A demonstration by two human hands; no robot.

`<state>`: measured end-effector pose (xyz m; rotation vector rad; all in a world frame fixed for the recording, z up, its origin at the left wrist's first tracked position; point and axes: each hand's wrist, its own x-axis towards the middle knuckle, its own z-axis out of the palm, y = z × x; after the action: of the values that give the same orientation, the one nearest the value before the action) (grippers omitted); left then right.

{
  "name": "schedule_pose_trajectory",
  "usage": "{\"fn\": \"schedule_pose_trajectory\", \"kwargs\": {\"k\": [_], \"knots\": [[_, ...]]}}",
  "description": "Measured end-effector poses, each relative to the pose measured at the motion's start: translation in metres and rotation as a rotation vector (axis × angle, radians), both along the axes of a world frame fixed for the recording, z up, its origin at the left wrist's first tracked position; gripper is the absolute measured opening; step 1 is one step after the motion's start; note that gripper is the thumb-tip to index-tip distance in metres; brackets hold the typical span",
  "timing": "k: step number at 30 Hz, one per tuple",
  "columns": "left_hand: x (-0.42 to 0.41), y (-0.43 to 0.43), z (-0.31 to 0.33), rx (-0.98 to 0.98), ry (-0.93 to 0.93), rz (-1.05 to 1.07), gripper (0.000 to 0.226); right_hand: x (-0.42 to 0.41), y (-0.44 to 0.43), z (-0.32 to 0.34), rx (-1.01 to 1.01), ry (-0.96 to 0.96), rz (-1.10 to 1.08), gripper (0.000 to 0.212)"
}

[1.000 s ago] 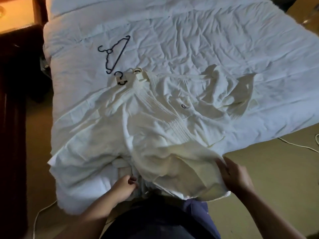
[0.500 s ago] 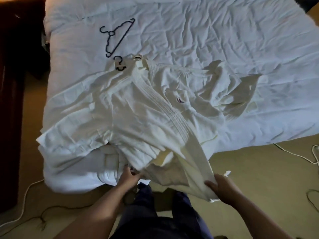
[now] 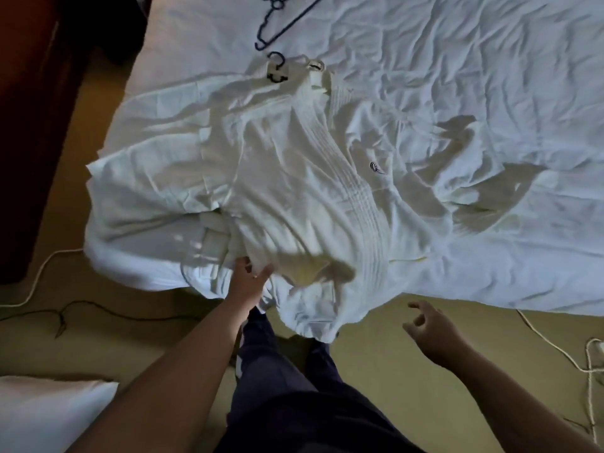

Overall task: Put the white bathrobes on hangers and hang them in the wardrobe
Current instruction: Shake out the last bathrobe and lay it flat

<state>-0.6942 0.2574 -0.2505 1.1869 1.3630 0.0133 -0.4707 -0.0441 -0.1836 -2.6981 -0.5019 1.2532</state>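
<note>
Where the white bathrobe (image 3: pixel 294 178) lies spread over the near left corner of the bed (image 3: pixel 490 76), its cloth is thin, cream-tinged and heavily creased, warmer in tone than the cool white, wrinkled cover beneath it. A broad lapel band stitched in close parallel rows runs diagonally down the front, and a small dark embroidered logo (image 3: pixel 376 167) sits just beside that band on the chest. The collar points toward the middle of the bed, with the black hook (image 3: pixel 277 68) of a hanger poking out of it; the hem spills in soft, bunched folds over the bed's near edge. One sleeve lies crumpled out toward the right side of the bed. Just beyond the collar a second hanger (image 3: pixel 287 21), thin, black and wiry, lies bare on the cover, partly cut off by the top of the view. The left hand (image 3: pixel 248 282) grips a fold of the robe at the near edge of the bed, fingers buried in the cloth. The right hand (image 3: pixel 431 335) holds nothing, its fingers loosely spread and slightly curved above the tan floor (image 3: pixel 392 371), near the hanging hem but clear of it. A white cord (image 3: pixel 555 348) snakes across the floor at the right
</note>
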Motion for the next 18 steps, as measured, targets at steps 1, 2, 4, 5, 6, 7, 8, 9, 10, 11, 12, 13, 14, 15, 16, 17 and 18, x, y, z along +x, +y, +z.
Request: {"fn": "schedule_pose_trajectory", "kwargs": {"k": [1,2,4,5,6,7,8,9,10,11,12,13,14,15,16,17,18], "knots": [[0.0,0.0,0.0,0.039,0.01,-0.018,0.054,-0.009,0.013,0.003,0.023,0.04,0.036,0.047],[-0.004,-0.003,0.0,0.08,0.012,-0.018,0.044,-0.019,0.027,0.006,0.045,0.081,0.091,0.045],[-0.006,-0.009,0.004,0.137,-0.001,0.001,0.024,-0.041,0.049,0.01,0.074,0.16,0.19,0.04],[-0.007,-0.011,0.005,0.167,-0.003,0.01,0.018,-0.051,0.059,0.011,0.088,0.192,0.233,0.038],[-0.005,-0.012,0.008,0.187,-0.002,0.009,0.016,-0.062,0.069,0.012,0.1,0.221,0.269,0.037],[-0.004,-0.012,0.011,0.199,-0.012,0.019,0.02,-0.072,0.077,0.014,0.104,0.245,0.318,0.036],[0.001,-0.009,0.015,0.201,-0.018,0.029,0.031,-0.08,0.085,0.014,0.105,0.27,0.361,0.037],[0.004,-0.002,0.017,0.208,-0.031,0.037,0.04,-0.086,0.092,0.015,0.099,0.288,0.397,0.038],[0.008,0.003,0.019,0.21,-0.046,0.042,0.043,-0.091,0.098,0.016,0.082,0.299,0.431,0.038],[0.01,0.009,0.02,0.219,-0.066,0.048,0.04,-0.095,0.104,0.015,0.07,0.31,0.452,0.038],[0.014,0.013,0.022,0.212,-0.084,0.048,0.035,-0.097,0.109,0.013,0.056,0.31,0.449,0.038],[0.016,0.017,0.021,0.206,-0.095,0.055,0.034,-0.099,0.113,0.013,0.051,0.305,0.438,0.038],[0.017,0.02,0.023,0.196,-0.09,0.045,0.034,-0.1,0.118,0.01,0.045,0.294,0.416,0.038],[0.018,0.02,0.024,0.193,-0.083,0.025,0.034,-0.101,0.12,0.011,0.041,0.28,0.393,0.039],[0.018,0.025,0.026,0.194,-0.074,-0.008,0.032,-0.104,0.127,0.009,0.039,0.27,0.361,0.039],[0.018,0.029,0.026,0.195,-0.065,-0.046,0.029,-0.108,0.133,0.007,0.038,0.265,0.337,0.039],[0.017,0.032,0.026,0.187,-0.04,-0.095,0.027,-0.112,0.14,0.004,0.04,0.265,0.316,0.038]]}}
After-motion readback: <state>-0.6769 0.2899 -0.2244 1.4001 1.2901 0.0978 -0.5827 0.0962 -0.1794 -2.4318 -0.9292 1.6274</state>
